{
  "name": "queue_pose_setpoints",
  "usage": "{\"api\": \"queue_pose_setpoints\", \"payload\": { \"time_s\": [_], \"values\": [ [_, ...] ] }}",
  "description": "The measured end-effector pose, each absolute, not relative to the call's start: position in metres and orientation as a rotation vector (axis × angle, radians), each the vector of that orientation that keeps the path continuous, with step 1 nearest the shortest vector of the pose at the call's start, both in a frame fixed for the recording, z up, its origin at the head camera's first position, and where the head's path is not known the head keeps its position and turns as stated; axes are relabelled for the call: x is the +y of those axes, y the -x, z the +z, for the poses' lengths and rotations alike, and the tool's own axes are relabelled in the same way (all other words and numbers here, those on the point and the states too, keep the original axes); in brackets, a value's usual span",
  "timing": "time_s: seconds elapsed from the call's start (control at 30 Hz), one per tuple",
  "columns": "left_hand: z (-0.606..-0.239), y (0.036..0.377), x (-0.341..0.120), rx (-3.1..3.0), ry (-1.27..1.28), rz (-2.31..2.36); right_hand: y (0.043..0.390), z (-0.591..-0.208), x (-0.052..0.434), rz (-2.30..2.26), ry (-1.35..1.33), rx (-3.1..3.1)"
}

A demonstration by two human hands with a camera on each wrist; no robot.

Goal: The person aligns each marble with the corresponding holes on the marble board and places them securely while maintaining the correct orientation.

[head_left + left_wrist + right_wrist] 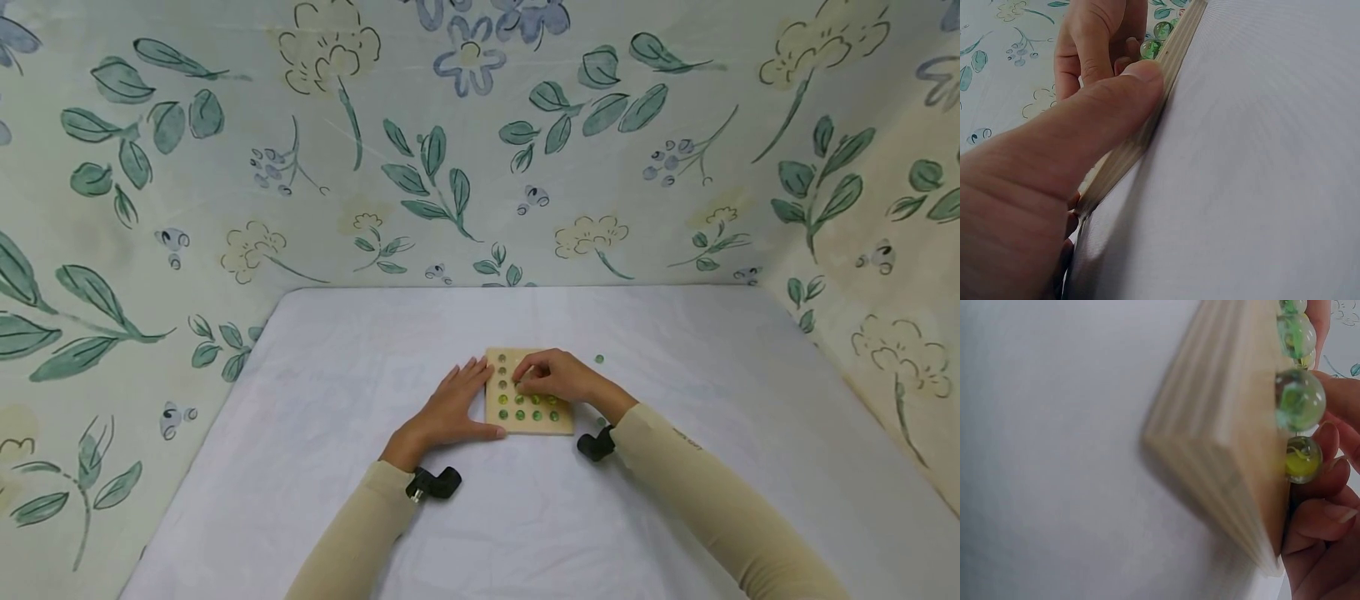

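Observation:
A square pale wooden board [530, 426] lies on the table with glass marbles set in rows on it. Green marbles [521, 415] fill the row at its front edge, and yellow-green marbles [503, 400] line the row behind. Darker round spots run up its left column. My left hand [450, 408] rests against the board, straight fingers along its left edge and thumb on its front edge. My right hand [558, 377] reaches over from the right, thumb and forefinger pinching a small marble [517, 384] at the third row from the back; the fingers mostly hide it.
One loose green marble [599, 359] lies right of the board near its back corner. Another marble [601, 422] sits beside the right wrist. White cloth covers the table [360, 358], and a floral-patterned curtain [465, 167] rises behind it.

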State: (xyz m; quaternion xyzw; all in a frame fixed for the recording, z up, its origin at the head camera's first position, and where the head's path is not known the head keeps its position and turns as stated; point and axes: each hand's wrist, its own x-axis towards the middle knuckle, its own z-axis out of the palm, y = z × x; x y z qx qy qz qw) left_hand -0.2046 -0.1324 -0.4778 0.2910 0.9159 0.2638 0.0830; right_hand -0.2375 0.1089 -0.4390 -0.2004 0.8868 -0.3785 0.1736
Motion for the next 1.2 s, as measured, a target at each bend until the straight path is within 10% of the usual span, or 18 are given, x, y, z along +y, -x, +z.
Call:
{"api": "queue_pose_setpoints", "payload": {
  "time_s": [1.2],
  "values": [
    [-0.474, 0.207, -0.127, 2.724, -0.786, 0.758, 0.227, -0.418, 0.147, -1.095, 0.621, 2.556]
  ]
}}
